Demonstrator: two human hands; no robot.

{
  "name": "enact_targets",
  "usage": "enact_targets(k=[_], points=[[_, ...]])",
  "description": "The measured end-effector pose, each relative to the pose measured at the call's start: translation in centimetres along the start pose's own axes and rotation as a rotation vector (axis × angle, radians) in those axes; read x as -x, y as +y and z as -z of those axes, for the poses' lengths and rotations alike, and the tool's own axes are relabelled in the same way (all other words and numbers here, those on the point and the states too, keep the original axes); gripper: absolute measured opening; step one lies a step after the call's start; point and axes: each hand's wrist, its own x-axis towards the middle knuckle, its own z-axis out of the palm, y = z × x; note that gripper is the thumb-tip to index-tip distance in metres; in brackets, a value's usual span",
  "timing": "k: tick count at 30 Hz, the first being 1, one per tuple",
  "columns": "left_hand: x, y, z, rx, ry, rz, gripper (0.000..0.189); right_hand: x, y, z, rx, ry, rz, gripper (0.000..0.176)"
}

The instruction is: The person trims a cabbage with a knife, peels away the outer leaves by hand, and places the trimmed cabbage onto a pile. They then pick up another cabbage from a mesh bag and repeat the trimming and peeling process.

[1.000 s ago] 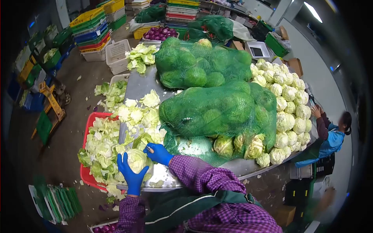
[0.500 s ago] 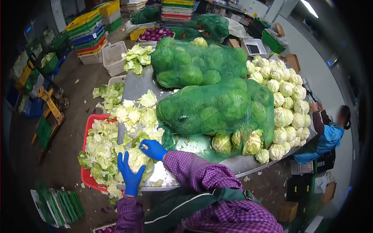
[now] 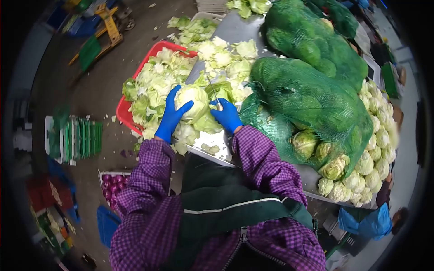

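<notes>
My left hand [image 3: 171, 116], in a blue glove, is wrapped round the left side of a pale cabbage head [image 3: 193, 100], thumb across its near face. In my right hand [image 3: 228, 117], also blue-gloved, is a knife [image 3: 212, 89] with a thin blade pointing up and away, just right of the cabbage. Loose outer leaves [image 3: 208, 123] lie under and beside the head at the metal table's [image 3: 205, 153] near edge.
A red crate [image 3: 123, 110] heaped with trimmed leaves stands left of the table. Green mesh sacks [image 3: 312, 86] of cabbages fill its middle, with trimmed heads [image 3: 366, 165] stacked at the right. A person in a blue apron [image 3: 368, 221] is beyond them. Purple onions [image 3: 113, 186] sit low at left.
My view has swung left and down, so the table appears turned. The knife blade now shows, pointing up beside the cabbage. My left hand still has hold of the cabbage.
</notes>
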Motion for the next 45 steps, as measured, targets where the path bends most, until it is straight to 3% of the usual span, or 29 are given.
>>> enact_targets(k=[2, 5, 8, 10, 12, 14, 16, 18, 20, 22, 23, 24, 26, 27, 30, 32, 33, 34, 35, 36, 37, 38, 39, 40, 42, 45], points=[[-0.2, 0.3, 0.4, 0.080, -0.074, 0.152, 0.074, 0.0, 1.7, -0.3, -0.044, 0.033, 0.004, 0.035], [0.2, 2.1, 0.0, 0.341, -0.023, 0.255, 0.080, 0.9, 0.2, -0.9, -0.033, 0.021, -0.170, 0.051], [0.4, 1.1, -1.3, 0.339, 0.089, 0.224, 0.078, 3.0, -2.6, -3.0, 0.186, 0.140, 0.230, 0.093], [-0.3, 0.2, -2.1, 0.091, 0.192, 0.241, 0.080, 2.6, -2.6, -3.7, 0.257, 0.203, 0.321, 0.093], [-0.8, 0.1, -1.8, 0.169, 0.173, 0.255, 0.080, 1.1, -2.1, -2.4, 0.212, 0.129, 0.280, 0.088], [-0.8, 0.4, -1.3, 0.245, 0.152, 0.272, 0.081, 0.0, -0.9, -1.2, 0.061, 0.039, 0.185, 0.063], [-0.5, 0.4, -0.6, 0.409, 0.072, 0.328, 0.080, -1.0, -0.2, 0.0, 0.124, 0.037, 0.086, 0.048], [-0.1, 0.0, -0.5, 0.425, 0.080, 0.297, 0.082, -1.1, -0.7, 1.6, -0.056, 0.117, -0.151, 0.041], [-0.4, -0.9, -0.9, 0.443, 0.090, 0.266, 0.084, -1.1, -1.8, 1.3, -0.133, 0.156, -0.174, 0.045], [0.3, -2.2, -2.6, 0.031, 0.165, 0.013, 0.095, -1.2, -2.6, -0.5, 0.077, 0.280, 0.392, 0.050], [0.6, -2.1, -3.4, 0.029, 0.211, -0.051, 0.106, -1.8, -2.8, -0.7, 0.256, 0.287, 0.598, 0.051], [1.0, -2.0, -3.7, 0.028, 0.207, -0.052, 0.106, -2.1, -2.6, -0.4, 0.255, 0.291, 0.597, 0.051], [1.3, -1.6, -3.9, 0.161, 0.185, 0.039, 0.112, -2.7, -2.5, 0.9, -0.074, 0.142, 0.075, 0.042], [1.3, -1.1, -3.9, 0.244, 0.166, 0.055, 0.110, -2.7, -2.6, 1.6, -0.115, 0.163, -0.024, 0.032], [1.4, -2.0, -2.5, 0.280, 0.114, 0.092, 0.094, -3.7, 1.4, 3.5, -0.121, 0.349, -0.011, 0.021], [2.2, -0.1, -1.3, 0.406, 0.102, 0.254, 0.083, -3.0, 1.8, 4.7, -0.104, 0.272, 0.052, 0.018], [2.3, -0.5, -1.1, 0.507, 0.101, 0.305, 0.077, -2.1, 1.2, 3.9, -0.038, 0.311, 0.132, 0.031], [2.2, -0.8, -1.3, 0.486, 0.134, 0.279, 0.074, -2.1, 0.7, 3.3, 0.456, 0.225, 0.297, 0.052], [2.0, -0.8, -1.6, 0.423, 0.145, 0.225, 0.073, -2.1, 2.2, 1.5, 0.181, 0.058, 0.067, 0.082], [2.3, 0.1, -2.1, 0.395, 0.160, 0.224, 0.073, -0.7, 1.4, -1.4, 0.397, 0.212, 0.131, 0.104], [2.2, -1.0, -2.5, 0.346, 0.184, 0.170, 0.072, 0.4, -0.1, -2.3, 0.213, 0.072, 0.063, 0.115], [2.3, 0.2, -2.9, 0.351, 0.192, 0.158, 0.071, 1.6, -1.6, -2.5, 0.093, 0.018, 0.051, 0.107], [2.0, -0.9, -2.7, 0.389, 0.211, 0.172, 0.070, 1.0, -0.2, -3.1, 0.130, 0.113, 0.169, 0.100], [2.1, 0.0, -2.5, 0.505, 0.220, 0.231, 0.074, 2.5, -4.0, -1.1, -0.020, -0.056, -0.086, 0.081], [1.9, 0.1, -1.9, 0.623, 0.269, 0.358, 0.073, 0.6, -1.1, -1.3, 0.180, 0.186, 0.262, 0.062], [1.9, 0.0, -0.7, 0.683, 0.206, 0.453, 0.072, -0.3, -0.4, 0.6, 0.210, 0.205, 0.187, 0.051]])
